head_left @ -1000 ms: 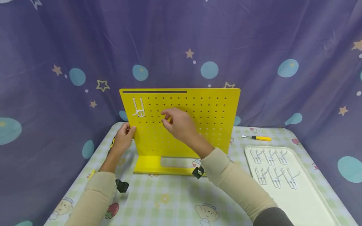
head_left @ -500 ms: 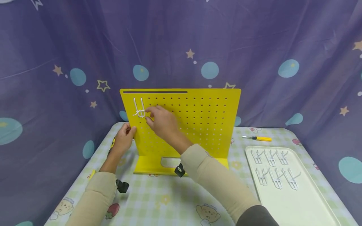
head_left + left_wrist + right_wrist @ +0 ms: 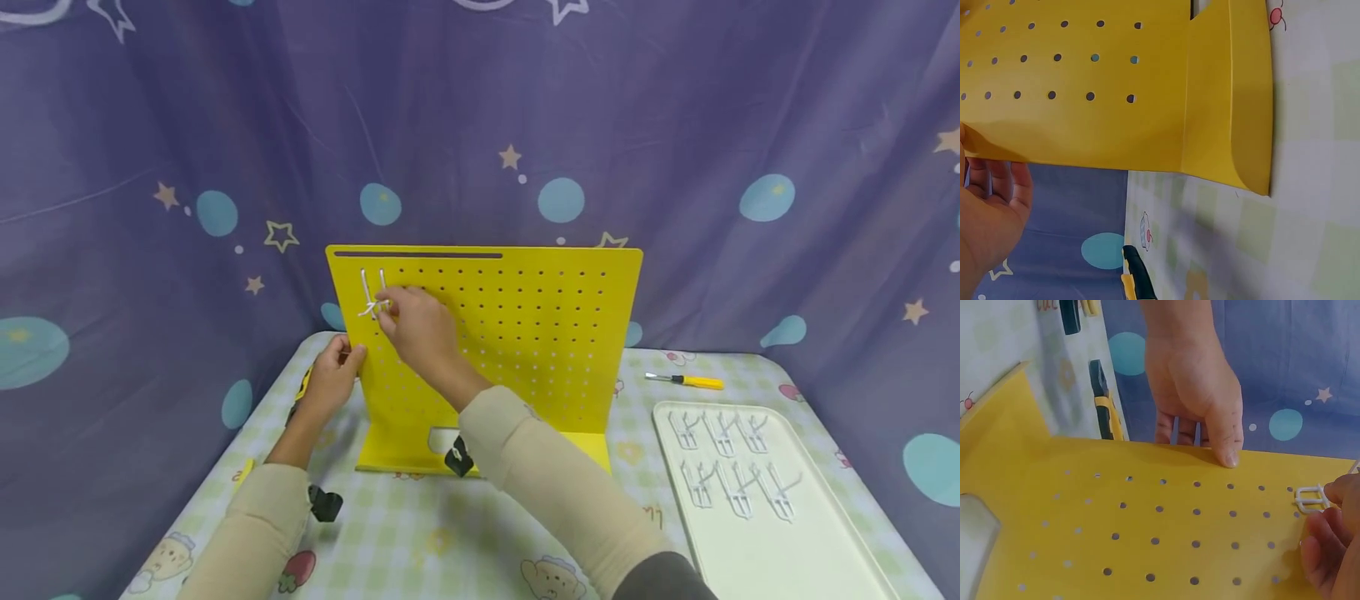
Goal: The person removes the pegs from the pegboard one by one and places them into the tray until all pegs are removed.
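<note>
A yellow pegboard (image 3: 570,258) stands upright on its foot on the table. My left hand (image 3: 332,383) holds its left edge, thumb on the front face and fingers behind, as the right wrist view also shows. Near the board's upper left corner hangs a white double-prong wire hook (image 3: 367,287). My right hand (image 3: 423,333) pinches its lower part between thumb and index finger, covering some of it. In the right wrist view the hook's small frame (image 3: 1310,500) shows right at the fingertips.
On the right, a cream tray (image 3: 795,558) bears several white hooks (image 3: 738,498) in two rows. A screwdriver (image 3: 701,382) with a yellow handle lies behind it. A black-and-yellow object (image 3: 1105,406) lies left of the board. A patterned curtain (image 3: 480,100) hangs behind.
My right hand has moved left across the board to the hanging hook and now pinches it. The left hand keeps its hold on the edge. The head view has tilted up slightly.
</note>
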A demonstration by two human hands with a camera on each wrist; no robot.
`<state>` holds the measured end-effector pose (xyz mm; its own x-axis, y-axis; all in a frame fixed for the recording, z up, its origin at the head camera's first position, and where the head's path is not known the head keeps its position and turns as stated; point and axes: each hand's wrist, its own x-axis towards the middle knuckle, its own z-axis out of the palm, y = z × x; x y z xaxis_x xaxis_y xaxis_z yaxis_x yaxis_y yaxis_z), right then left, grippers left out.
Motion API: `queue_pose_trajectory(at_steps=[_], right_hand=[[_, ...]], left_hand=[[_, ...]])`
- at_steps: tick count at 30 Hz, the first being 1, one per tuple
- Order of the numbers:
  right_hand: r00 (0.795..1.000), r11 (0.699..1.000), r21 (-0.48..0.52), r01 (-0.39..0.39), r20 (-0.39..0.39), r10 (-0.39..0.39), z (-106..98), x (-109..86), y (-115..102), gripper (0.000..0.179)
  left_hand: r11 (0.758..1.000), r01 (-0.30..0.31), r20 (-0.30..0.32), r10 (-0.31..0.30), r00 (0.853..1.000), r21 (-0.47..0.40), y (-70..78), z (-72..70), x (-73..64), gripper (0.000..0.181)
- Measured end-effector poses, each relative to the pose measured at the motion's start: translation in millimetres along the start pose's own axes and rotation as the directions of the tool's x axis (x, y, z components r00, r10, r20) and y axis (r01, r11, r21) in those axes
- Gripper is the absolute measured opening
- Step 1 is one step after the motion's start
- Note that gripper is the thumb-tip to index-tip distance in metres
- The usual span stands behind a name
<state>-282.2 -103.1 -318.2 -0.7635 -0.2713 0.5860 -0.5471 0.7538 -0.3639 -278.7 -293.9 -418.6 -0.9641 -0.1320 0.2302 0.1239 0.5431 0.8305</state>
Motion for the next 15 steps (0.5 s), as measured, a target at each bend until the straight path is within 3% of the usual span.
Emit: queue_pose_trajectory(at_steps=[15], right_hand=[[0.999, 0.999, 0.011, -0.030, -0.045, 0.031, 8.0, -0.6, -3.3, 0.020]], left_hand=[[1.000, 0.015, -0.004, -0.015, 1.000, 0.017, 1.8, 0.4, 0.2, 0.040]])
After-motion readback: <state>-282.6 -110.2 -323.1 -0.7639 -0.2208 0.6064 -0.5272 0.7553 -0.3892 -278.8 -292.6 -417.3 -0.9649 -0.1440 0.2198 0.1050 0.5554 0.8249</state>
